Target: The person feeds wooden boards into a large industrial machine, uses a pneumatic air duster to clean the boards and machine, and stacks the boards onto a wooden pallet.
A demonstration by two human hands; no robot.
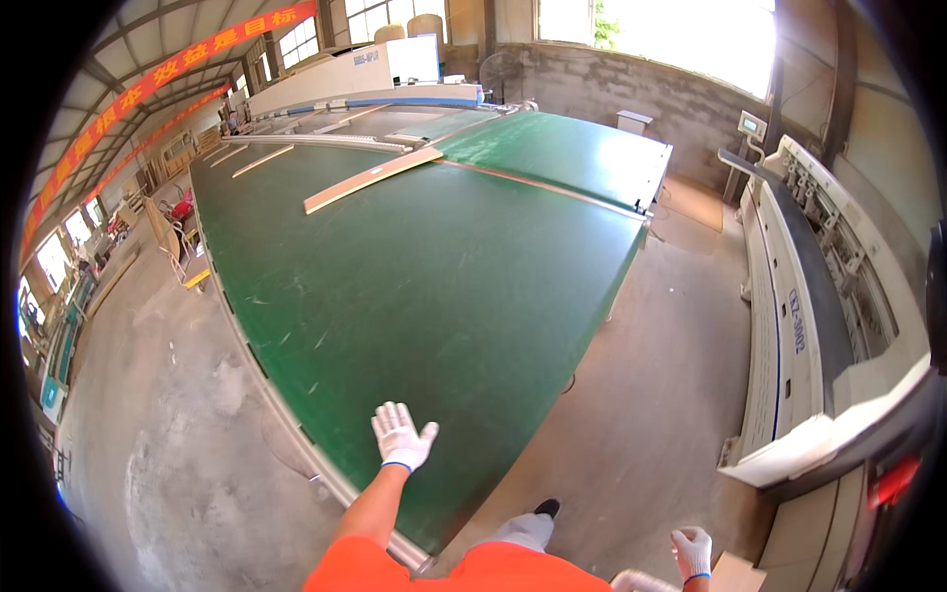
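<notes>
My left hand, in a white glove with a blue cuff, reaches out with fingers spread over the near end of a large green conveyor table; it holds nothing. My right hand, also gloved, hangs low by my side near a pale board at the bottom edge; whether it touches the board is unclear. A long narrow wooden strip lies diagonally on the far part of the green surface, well beyond my reach.
A white machine runs along the right side, with a concrete aisle between it and the table. Another white machine stands at the table's far end. Bare concrete floor lies to the left; boards and carts stand farther left.
</notes>
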